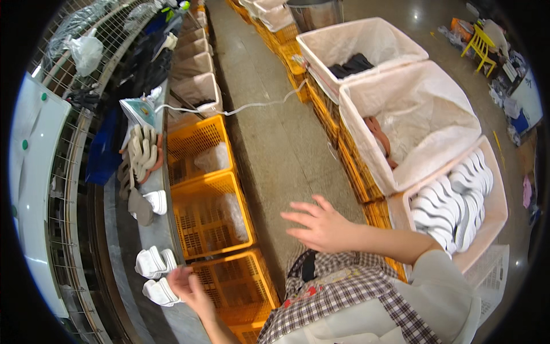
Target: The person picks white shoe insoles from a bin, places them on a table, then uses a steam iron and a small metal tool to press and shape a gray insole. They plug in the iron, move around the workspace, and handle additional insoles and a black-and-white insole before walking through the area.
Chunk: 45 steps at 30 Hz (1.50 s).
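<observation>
My left hand (pixel 192 291) is at the edge of a grey bench (pixel 129 243), its fingers apart and slightly bent. Right beside its fingertips lie white shoe soles (pixel 160 292), and another small group of white soles (pixel 153 262) sits just beyond them. Whether the fingertips touch the nearer ones I cannot tell. My right hand (pixel 321 223) hovers over the aisle with fingers spread and nothing in it. To the right of that arm, many more white soles (pixel 441 209) are stacked in rows in a pale-lined bin (pixel 497 203).
Orange plastic crates (pixel 243 209) line the bench's front. Farther along it lie beige and brown soles (pixel 142 152). Two pale-lined bins (pixel 409 109) stand on crates at right, one holding brown pieces (pixel 379 137). A white cord (pixel 252 105) crosses the aisle.
</observation>
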Motion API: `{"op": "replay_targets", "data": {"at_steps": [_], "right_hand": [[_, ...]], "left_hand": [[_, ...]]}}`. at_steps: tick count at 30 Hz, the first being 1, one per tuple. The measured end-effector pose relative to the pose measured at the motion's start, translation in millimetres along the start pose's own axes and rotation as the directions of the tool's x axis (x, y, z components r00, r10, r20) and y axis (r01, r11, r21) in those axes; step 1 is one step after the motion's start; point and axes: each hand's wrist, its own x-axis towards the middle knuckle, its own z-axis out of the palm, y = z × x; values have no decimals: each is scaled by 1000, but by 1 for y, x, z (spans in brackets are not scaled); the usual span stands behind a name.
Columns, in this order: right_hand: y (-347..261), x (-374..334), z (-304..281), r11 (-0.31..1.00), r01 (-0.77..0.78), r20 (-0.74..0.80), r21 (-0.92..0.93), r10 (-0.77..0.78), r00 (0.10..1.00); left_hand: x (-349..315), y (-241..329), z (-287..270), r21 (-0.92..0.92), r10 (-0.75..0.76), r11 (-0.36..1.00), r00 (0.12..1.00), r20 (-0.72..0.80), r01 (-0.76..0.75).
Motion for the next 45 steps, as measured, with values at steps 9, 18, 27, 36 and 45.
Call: {"op": "replay_targets", "data": {"at_steps": [9,18,27,36,45], "right_hand": [[60,-83,21,139,-972,982,189,2,191],[123,-17,67,132,-966,897,221,361,254],[187,190,120,-31,-752,635,658,561,532],[223,372,165,474,-659,619,584,266,739],[268,552,219,586,-137,268,798,-143,953]], "left_hand": [[-109,-138,72,471,-483,866,38,875,168],[-32,-174,141,454,-228,891,833,505,-31],[257,-116,52,739,197,673,955,-223,34],[331,-163,-21,648,-389,485,808,-442,587],[348,-195,-52,514,-560,498,712,-424,698]]}}
